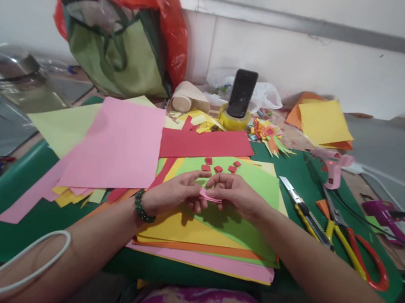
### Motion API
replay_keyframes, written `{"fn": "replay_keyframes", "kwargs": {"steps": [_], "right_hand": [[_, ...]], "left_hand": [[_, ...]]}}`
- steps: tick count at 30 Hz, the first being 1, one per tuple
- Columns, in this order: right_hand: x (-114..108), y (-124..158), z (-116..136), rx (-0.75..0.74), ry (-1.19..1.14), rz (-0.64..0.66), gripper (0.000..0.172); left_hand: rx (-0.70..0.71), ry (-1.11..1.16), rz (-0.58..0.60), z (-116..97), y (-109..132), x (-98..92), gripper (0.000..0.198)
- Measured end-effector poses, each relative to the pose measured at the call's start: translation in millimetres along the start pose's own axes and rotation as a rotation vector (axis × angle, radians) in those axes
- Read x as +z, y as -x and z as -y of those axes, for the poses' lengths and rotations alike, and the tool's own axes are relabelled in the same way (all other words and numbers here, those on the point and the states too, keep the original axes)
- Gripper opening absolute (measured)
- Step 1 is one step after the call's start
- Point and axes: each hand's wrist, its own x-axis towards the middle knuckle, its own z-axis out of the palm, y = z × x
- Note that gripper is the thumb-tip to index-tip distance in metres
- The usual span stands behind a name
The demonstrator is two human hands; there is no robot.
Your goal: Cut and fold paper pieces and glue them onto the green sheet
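Between both hands is a small folded piece of pink paper (210,197). My left hand (177,188), with a dark green bead bracelet (144,207) at its wrist, pinches the paper's left end. The fingers of my right hand (240,194) are closed on its right side. Just beyond the fingertips, several small red paper pieces (218,169) lie on a light green sheet (259,181). That sheet tops a stack of yellow, orange and pink paper below my hands.
Right of the stack lie a box cutter (304,208), scissors (355,252) and a pink glue gun (333,167) with its cord. A phone (242,94) stands in a tape roll behind a red strip (207,144). Pink paper (119,146) and a glass jar (18,76) are left.
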Motion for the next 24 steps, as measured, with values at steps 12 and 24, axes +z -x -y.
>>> {"fn": "replay_keyframes", "kwargs": {"steps": [12, 24], "right_hand": [[2.4, 3.1, 0.6, -0.228, 0.136, -0.165, 0.034], [0.0, 1.8, -1.4, -0.245, 0.174, -0.154, 0.034]], "left_hand": [[0.244, -0.039, -0.140, -2.3, 2.3, 4.8, 0.066], [0.194, 0.069, -0.145, -0.1, 1.0, 0.8, 0.055]]}}
